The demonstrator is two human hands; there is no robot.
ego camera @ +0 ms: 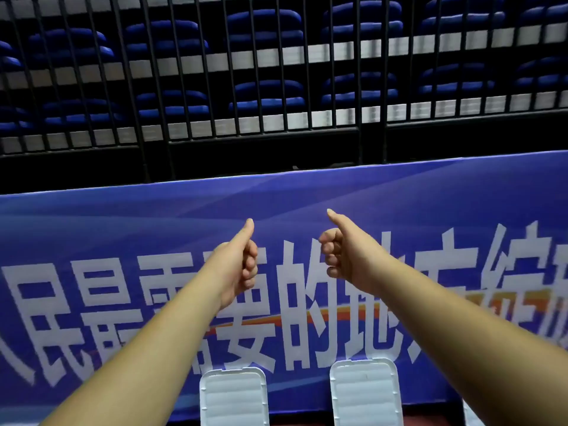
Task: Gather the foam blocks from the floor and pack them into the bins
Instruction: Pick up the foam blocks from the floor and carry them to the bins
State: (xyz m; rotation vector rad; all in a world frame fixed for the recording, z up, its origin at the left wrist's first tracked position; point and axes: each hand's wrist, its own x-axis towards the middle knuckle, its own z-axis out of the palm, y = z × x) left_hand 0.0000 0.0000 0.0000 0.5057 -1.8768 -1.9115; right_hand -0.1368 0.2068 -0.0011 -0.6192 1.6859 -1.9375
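I only get a thin strip of floor (430, 414) at the bottom of my view, dark reddish. Standing on it: a long blue banner board (123, 229) with big white characters, running the full width. Upright right in front of the board are two white ridged plastic panels with rounded corners, the left white panel (234, 398) and the right white panel (365, 392), side by side but apart. Lids or bin walls, can't tell. Their bases are cut off. A sliver of another white piece (468, 419) sits further right.

An indoor sports arena: rows of folded blue seats (267, 96) behind black railing (184, 87), courtside blue banner (123, 241).
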